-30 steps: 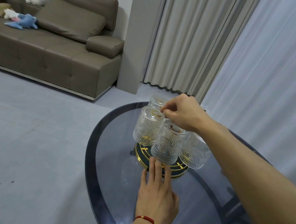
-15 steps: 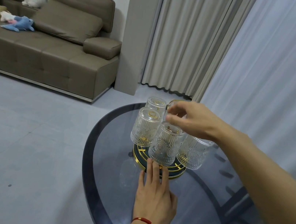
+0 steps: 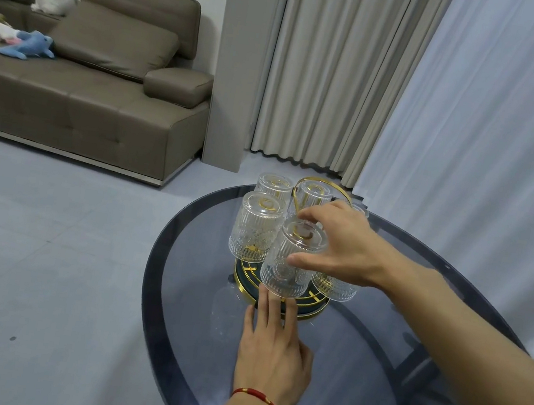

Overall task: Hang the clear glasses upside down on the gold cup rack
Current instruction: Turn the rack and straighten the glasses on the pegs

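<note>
The gold cup rack (image 3: 312,304) stands on the round dark glass table (image 3: 160,255), its gold loop handle (image 3: 330,187) rising at the centre. Several ribbed clear glasses hang upside down on it: a front glass (image 3: 282,274), a left glass (image 3: 255,226), two at the back (image 3: 273,184) and one on the right (image 3: 336,289), partly hidden by my wrist. My right hand (image 3: 342,245) hovers with fingers spread, the thumb by the front glass's side and the index finger above its base. My left hand (image 3: 271,352) lies flat on the table, fingertips at the rack's base.
A brown sofa (image 3: 82,105) with soft toys stands at the far left across grey floor. Beige and white curtains (image 3: 477,129) hang close behind the table on the right. The table's near edge is at the bottom of the view, by my left wrist.
My right hand has left the top of the rack's handle, drawn back towards me and spread its fingers around the front glass. My left hand has stayed flat at the base.
</note>
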